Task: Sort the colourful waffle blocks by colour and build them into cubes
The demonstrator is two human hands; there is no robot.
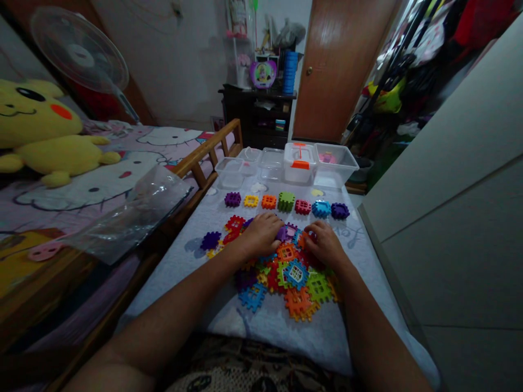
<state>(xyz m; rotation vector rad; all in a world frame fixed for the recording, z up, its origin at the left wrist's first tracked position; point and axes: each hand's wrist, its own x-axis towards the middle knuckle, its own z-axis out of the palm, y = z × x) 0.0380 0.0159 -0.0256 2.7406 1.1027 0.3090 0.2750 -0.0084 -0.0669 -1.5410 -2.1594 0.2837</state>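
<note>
A heap of flat, notched plastic pieces [286,252] in many colours lies on the cloth-covered table [196,305]. My left hand [263,234] rests over the upper left of the heap, beside a purple piece [283,233]; what its curled fingers hold is hidden. On the right side of the heap, my right hand [323,243] has bent fingers at an orange piece [303,239]. Behind both hands stands a row of small blocks sorted by colour, among them a green one [286,201], a light blue one [321,208] and a yellow one [250,201].
Clear plastic containers [231,171] and a white box with orange latches [299,169] stand at the table's far end. Left are a wooden bed rail [208,146], a plastic bag [134,212] and a yellow plush toy [57,136]. A pale cabinet [457,218] borders the right.
</note>
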